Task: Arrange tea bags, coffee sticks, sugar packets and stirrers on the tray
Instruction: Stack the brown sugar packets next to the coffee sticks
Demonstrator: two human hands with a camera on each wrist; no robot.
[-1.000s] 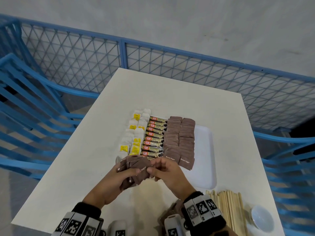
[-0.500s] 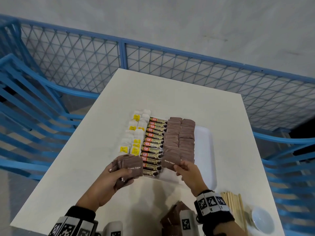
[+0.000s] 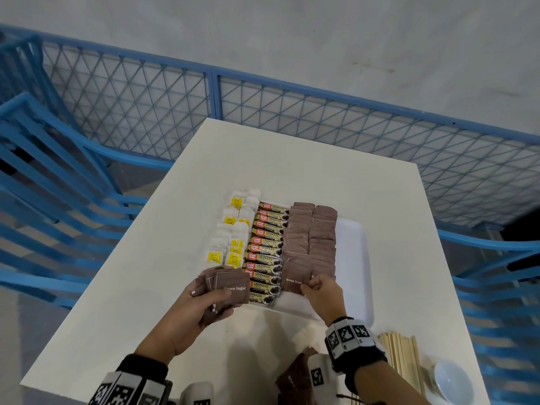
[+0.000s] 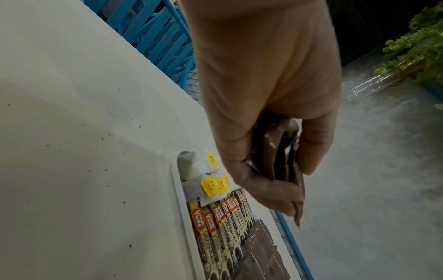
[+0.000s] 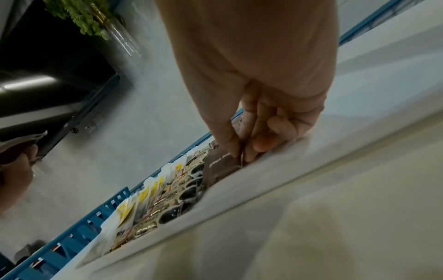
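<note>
Right hand [image 3: 321, 290] is pinching 1 packet [image 3: 295, 280] at the sugar column's near end, laying it flat; left hand [image 3: 201, 305] is gripping the spare stack [image 3: 230, 287], just left.

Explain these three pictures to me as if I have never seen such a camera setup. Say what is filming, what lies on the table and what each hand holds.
No machine here: a person works with bare hands, wearing a camera on the head and one on each wrist. The wide picture is the head view; the two tilted close-ups look along each hand.

On the white table sits a white plastic tray with rows of white tea bags with yellow tags, striped coffee sticks and brown sugar packets. Pale wooden stirrers and a small white bowl lie on the table beside it.

The left hand holds a fanned bunch of brown sugar packets. The right hand has a pinching grip on the single brown sugar packet at the near end of its row.
</note>
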